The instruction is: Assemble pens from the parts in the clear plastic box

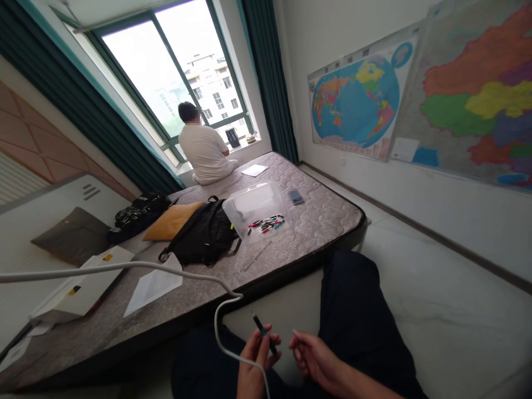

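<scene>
My left hand (258, 354) is closed around a dark pen (260, 325) with a teal band, its tip slanting up and to the left. Close by on the right, my right hand (313, 354) has its fingers curled in with thumb and forefinger near each other. Whether something small sits between them cannot be made out. Both hands are in front of my lap, apart from each other. On the mattress (328, 216) ahead is a clear plastic box (253, 198), with several loose pens and pen parts (267, 224) in it.
A white cable (220, 318) crosses in front of my left forearm. The mattress also bears a black backpack (203, 233), a yellow cushion (172, 219), printed paper (155, 285) and a white carton (83, 282). A person (205, 149) sits at the window, facing away.
</scene>
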`<state>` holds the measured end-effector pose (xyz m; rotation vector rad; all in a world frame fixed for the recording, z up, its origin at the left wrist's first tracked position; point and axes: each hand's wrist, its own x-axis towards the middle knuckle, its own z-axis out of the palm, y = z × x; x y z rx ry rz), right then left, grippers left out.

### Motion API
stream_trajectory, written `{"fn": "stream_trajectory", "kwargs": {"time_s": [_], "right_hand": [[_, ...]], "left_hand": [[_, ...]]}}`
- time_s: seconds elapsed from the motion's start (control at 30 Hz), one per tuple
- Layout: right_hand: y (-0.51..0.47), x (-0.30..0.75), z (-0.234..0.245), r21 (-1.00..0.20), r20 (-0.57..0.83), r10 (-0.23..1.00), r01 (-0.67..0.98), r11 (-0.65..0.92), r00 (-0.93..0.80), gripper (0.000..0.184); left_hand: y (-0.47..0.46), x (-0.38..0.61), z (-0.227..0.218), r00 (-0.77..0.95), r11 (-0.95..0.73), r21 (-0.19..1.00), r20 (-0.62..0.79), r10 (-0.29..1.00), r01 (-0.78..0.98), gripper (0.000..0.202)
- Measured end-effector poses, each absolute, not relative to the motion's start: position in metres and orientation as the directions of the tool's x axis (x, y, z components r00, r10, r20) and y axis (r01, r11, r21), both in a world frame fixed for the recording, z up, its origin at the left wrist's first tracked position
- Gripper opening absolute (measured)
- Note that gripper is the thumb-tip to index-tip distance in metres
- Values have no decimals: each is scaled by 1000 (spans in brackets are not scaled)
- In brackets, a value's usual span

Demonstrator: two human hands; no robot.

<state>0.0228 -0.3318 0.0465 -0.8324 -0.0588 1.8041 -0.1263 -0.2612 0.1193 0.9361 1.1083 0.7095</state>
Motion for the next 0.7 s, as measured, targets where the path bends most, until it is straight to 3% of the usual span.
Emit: {"fn": "stream_trajectory", "kwargs": {"time_s": [0.23, 0.5, 0.7], "right_hand": [[-321, 13, 30, -513, -475, 869, -757, -404, -142, 42], [-295, 12, -29, -646, -443, 888, -644, -410, -121, 52], [-271, 20, -32, -716, -435, 889, -544, -438, -143, 52]], "left_hand": [[-239, -130, 99, 211, 410, 912, -402, 891, 6, 57], [-209, -102, 77, 190, 376, 925, -361, 913, -49, 57], [-190, -101, 62, 157, 439, 898, -428, 890, -44, 56]]}}
